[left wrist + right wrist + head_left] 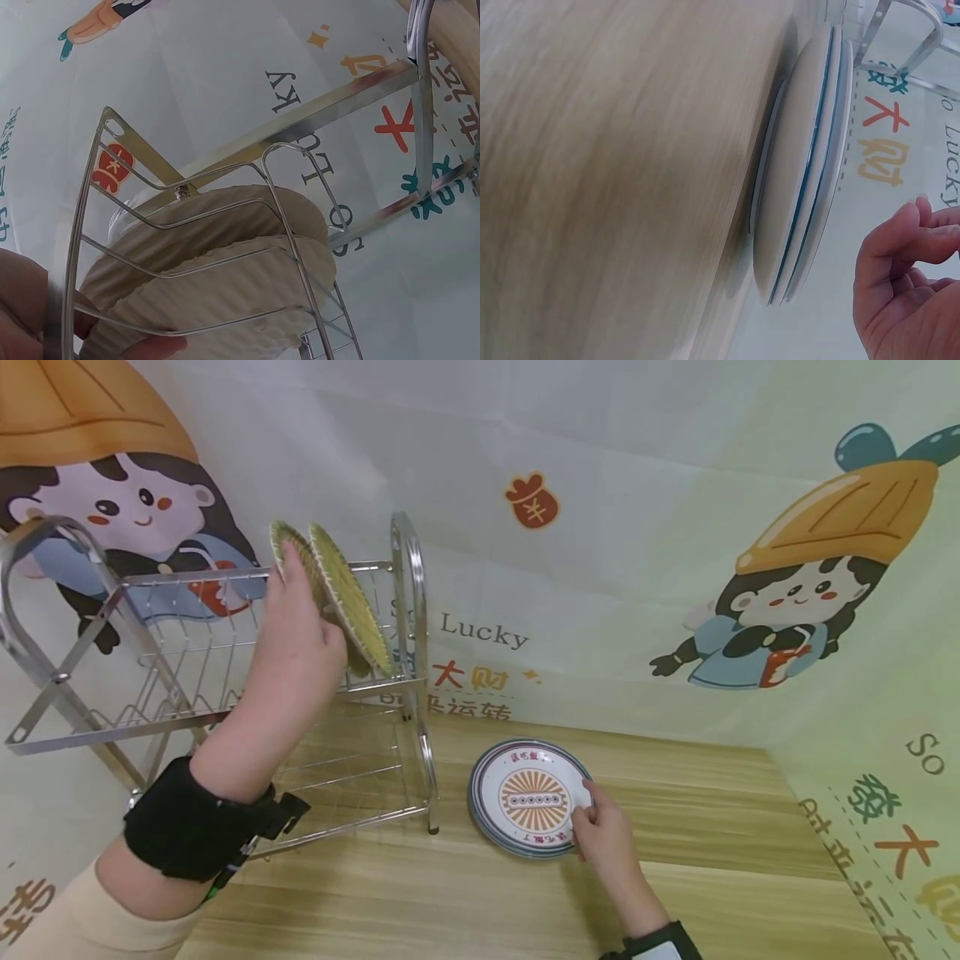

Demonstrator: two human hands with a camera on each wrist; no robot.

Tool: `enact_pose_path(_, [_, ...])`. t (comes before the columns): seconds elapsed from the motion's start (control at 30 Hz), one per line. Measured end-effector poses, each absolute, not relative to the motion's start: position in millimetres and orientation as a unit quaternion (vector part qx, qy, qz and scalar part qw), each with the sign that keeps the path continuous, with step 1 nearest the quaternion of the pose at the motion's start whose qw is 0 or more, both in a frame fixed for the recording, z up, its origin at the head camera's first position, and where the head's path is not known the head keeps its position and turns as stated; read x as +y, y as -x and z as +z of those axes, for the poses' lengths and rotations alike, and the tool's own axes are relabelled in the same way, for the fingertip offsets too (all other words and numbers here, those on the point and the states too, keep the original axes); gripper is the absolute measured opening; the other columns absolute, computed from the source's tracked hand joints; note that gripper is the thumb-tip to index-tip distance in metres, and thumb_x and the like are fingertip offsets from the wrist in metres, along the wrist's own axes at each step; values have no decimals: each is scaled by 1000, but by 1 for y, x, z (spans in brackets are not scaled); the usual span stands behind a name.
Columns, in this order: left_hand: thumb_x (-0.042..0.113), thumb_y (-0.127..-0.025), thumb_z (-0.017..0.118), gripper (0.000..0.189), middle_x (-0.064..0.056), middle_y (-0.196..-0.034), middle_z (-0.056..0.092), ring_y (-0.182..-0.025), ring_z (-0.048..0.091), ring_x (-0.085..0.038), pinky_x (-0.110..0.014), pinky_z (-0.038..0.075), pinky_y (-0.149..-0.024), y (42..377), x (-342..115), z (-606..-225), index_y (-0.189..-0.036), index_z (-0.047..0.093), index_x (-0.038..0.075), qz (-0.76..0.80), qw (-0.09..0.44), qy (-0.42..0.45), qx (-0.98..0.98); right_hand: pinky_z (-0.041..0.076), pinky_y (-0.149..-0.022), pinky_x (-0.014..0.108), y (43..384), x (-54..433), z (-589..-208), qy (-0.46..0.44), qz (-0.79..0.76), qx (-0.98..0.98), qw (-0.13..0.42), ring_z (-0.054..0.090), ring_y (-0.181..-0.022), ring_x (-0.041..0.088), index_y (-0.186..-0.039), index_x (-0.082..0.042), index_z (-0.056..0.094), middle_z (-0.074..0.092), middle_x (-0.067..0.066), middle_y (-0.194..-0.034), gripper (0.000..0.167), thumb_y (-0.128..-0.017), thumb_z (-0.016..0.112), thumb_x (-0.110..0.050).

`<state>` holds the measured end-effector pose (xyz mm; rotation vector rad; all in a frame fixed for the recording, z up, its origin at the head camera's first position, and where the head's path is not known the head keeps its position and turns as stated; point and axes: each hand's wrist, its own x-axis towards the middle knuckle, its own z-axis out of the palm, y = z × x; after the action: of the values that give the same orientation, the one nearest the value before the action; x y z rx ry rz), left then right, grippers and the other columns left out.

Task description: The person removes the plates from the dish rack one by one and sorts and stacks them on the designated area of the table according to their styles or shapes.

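Two round yellow-green woven mats lean in the upper tier of a metal dish rack [408, 602], the right mat [352, 597] partly in front. My left hand [300, 635] pinches the left mat [283, 537] near its edge and hides much of it. From below, in the left wrist view, fingertips [154, 348] lie against a mat [217, 300] behind the wires. A small stack of white plates [534, 797] with blue rims lies on the table. My right hand [611, 839] hovers by the stack's right rim, apart from it in the right wrist view, fingers loosely curled and holding nothing.
The rack's lower tier [345, 768] stands on the wood-grain table [465, 902], left of the plates. Behind and to the right hangs a printed cloth [637, 527] with cartoon figures and lettering. Black straps [198, 818] circle the wrists.
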<state>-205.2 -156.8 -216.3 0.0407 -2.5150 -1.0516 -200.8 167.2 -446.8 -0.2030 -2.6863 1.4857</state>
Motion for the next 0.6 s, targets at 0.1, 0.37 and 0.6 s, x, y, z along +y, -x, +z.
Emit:
enact_pose_path(0.1, [-3, -91, 37, 85, -14, -157, -15, -119, 44, -43, -46, 55, -79, 206, -157, -215, -147, -22, 20, -372, 199, -38, -906, 36, -35, 18, 201, 167, -447, 63, 484, -872, 36, 43, -41, 12, -140, 2, 41, 48, 1, -58, 50, -90, 48, -6])
enact_pose_path(0.37, [-1, -92, 39, 85, -15, -157, -18, -139, 22, -43, -56, 38, -105, 203, -163, -214, -147, -24, 17, -370, 197, -52, -906, 37, -36, 18, 200, 165, -447, 65, 479, -875, 33, 44, -42, 12, -140, 1, 40, 49, 1, -58, 52, -90, 48, -6])
enact_pose_path(0.6, [0, -93, 38, 84, -14, -156, -20, -138, 22, -44, -55, 47, -95, 199, -169, -212, -146, -25, 18, -364, 205, -59, -907, 36, -36, 18, 199, 164, -447, 65, 479, -875, 31, 43, -42, 12, -141, -1, 40, 49, 1, -58, 51, -91, 48, -7])
